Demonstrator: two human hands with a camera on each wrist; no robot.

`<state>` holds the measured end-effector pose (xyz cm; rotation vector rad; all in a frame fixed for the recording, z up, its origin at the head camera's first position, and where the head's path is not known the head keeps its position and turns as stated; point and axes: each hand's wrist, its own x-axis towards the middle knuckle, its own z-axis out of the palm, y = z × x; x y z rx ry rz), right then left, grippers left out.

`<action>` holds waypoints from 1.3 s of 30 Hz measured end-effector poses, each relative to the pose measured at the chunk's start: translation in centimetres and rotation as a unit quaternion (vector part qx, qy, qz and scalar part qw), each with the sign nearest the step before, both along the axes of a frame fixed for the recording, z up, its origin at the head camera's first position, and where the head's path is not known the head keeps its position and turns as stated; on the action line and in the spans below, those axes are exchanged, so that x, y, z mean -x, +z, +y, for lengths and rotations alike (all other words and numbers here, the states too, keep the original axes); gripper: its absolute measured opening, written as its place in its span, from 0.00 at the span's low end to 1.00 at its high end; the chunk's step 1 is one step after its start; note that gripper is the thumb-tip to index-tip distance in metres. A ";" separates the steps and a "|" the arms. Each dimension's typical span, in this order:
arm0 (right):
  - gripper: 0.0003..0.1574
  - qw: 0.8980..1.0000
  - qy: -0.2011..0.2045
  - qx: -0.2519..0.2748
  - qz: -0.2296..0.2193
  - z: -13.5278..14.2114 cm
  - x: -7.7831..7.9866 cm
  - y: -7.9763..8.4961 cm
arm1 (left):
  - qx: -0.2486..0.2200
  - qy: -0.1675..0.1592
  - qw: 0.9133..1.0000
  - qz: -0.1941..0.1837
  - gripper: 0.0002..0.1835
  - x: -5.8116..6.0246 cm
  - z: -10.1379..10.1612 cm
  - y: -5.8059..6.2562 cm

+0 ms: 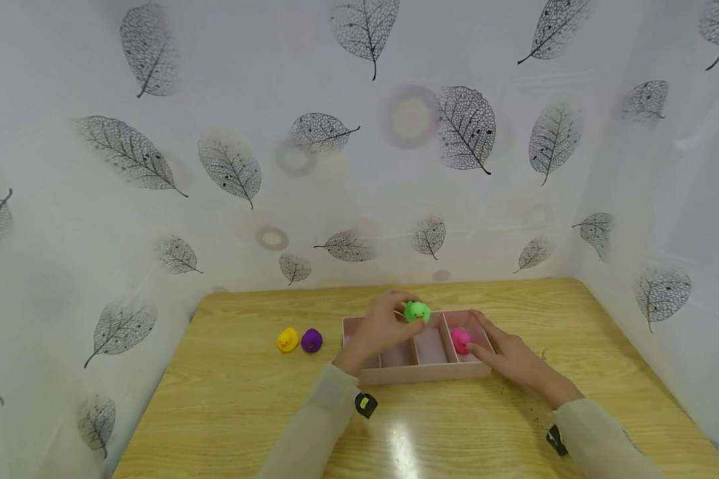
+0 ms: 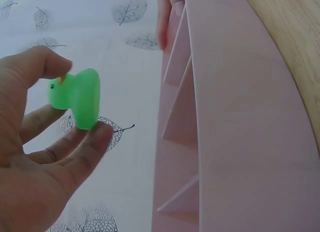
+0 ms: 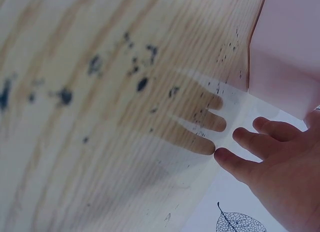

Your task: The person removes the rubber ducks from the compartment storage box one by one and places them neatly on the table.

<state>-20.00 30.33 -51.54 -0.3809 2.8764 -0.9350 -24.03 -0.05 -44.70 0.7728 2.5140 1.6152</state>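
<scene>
My left hand (image 1: 389, 322) pinches a green rubber duck (image 1: 417, 312) between thumb and fingertips, above a pink divided box (image 1: 422, 374). In the left wrist view the duck (image 2: 87, 99) is tipped on its side, apart from the box (image 2: 245, 112). A pink rubber duck (image 1: 460, 340) sits in the rightmost compartment. At that end of the box lies my right hand (image 1: 512, 356), its fingers straight along the outer wall and its thumb over the side close to the pink duck. The right wrist view shows these fingers (image 3: 255, 142) spread beside the box; the thumb is hidden there.
A yellow rubber duck (image 1: 287, 340) and a purple one (image 1: 311, 340) stand side by side on the wooden table (image 1: 239, 412), left of the box. Thin walls part the box into several compartments. White sheeting (image 1: 359, 186) with leaf prints hangs behind and at both sides.
</scene>
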 end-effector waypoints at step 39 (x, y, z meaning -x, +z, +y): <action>0.53 1.000 -0.001 -0.010 0.000 -0.5 -0.2 0.4 | -0.148 0.103 0.983 -0.035 0.25 1.1 -12.1 -1.8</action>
